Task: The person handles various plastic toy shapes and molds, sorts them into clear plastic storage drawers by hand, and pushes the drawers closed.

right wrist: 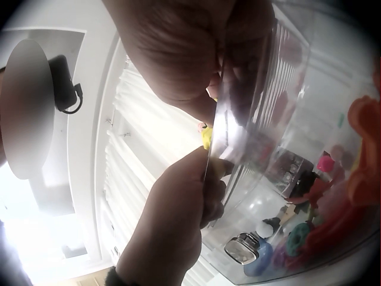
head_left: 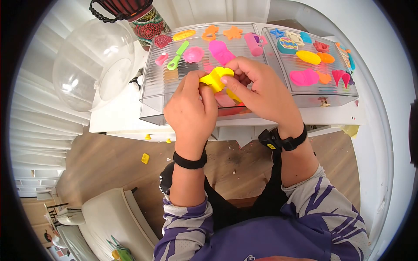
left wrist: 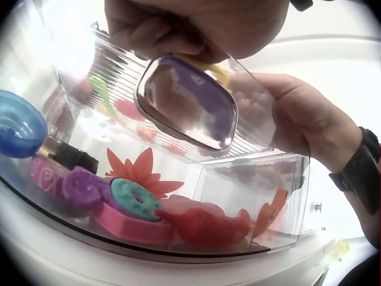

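A yellow plastic piece with rounded lobes (head_left: pixel 216 78) is between my two hands, above the front part of a clear ribbed box lid (head_left: pixel 156 87). My left hand (head_left: pixel 188 113) pinches its left end between thumb and fingers. My right hand (head_left: pixel 263 91) grips the other end, thumb lying on top. In the left wrist view only a strip of the yellow piece (left wrist: pixel 217 72) shows behind the left hand (left wrist: pixel 196 27). The right wrist view shows a small part of it (right wrist: pixel 206 136) between the hands.
On the lid lie a green scoop-like tool (head_left: pixel 177 55), a magenta piece (head_left: pixel 221 53) and a pink cup-like toy (head_left: pixel 254 44). A second clear box (head_left: pixel 300 89) on the right carries several colored toys. A transparent dome (head_left: pixel 93 65) stands left; a drum (head_left: pixel 148 26) stands behind.
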{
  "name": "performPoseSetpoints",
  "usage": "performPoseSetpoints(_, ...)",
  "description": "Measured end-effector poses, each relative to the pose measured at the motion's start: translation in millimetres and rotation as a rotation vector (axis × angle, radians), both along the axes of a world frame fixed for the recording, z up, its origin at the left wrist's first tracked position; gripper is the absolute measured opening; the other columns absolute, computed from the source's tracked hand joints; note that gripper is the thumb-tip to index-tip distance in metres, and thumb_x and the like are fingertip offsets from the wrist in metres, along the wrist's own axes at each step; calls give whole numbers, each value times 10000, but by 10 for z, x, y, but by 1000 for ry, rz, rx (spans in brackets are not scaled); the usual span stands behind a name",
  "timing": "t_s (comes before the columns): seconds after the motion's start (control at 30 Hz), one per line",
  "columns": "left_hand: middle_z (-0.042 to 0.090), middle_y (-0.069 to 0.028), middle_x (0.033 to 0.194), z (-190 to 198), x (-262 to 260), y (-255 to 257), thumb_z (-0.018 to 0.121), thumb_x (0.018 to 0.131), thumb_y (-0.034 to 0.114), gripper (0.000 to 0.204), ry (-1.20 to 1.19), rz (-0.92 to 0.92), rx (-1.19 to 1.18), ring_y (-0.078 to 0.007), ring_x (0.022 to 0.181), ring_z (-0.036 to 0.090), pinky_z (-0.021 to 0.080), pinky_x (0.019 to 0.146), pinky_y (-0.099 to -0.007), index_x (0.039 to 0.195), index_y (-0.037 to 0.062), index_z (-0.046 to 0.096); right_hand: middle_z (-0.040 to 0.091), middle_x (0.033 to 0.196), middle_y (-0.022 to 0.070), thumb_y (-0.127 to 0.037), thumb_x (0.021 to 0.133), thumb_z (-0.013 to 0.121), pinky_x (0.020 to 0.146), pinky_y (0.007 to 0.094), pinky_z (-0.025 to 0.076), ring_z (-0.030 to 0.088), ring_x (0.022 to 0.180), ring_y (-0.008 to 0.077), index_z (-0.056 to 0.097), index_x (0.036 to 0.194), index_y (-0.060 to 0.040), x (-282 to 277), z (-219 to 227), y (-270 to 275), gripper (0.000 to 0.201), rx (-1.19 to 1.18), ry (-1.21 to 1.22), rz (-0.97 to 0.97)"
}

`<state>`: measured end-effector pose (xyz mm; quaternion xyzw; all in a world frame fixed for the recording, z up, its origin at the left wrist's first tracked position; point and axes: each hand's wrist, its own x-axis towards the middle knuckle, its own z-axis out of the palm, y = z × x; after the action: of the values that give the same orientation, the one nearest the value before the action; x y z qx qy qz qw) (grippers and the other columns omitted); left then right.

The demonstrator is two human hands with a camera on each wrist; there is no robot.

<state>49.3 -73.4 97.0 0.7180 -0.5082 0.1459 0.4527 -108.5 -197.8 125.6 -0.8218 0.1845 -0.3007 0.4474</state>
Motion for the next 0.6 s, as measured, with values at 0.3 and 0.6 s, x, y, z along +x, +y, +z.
performPoseSetpoints(0.3,795,-119,1002,3,7,9,642,983,64,222,-16,-24,6,-386,746,745,563,650,-474,1162,103,768,781,993,57,-154,1115,765,769,305,570,706,870,139,746,1201,6,1,12,16,183,-45,-20,-6)
performPoseSetpoints(0.6,797,-125,1025,8,17,20,639,988,58,224,-16,-37,16,-398,771,752,566,661,-490,1167,103,765,765,954,169,-127,1090,754,766,391,588,756,826,285,706,1158,28,14,4,29,177,-46,-70,3)
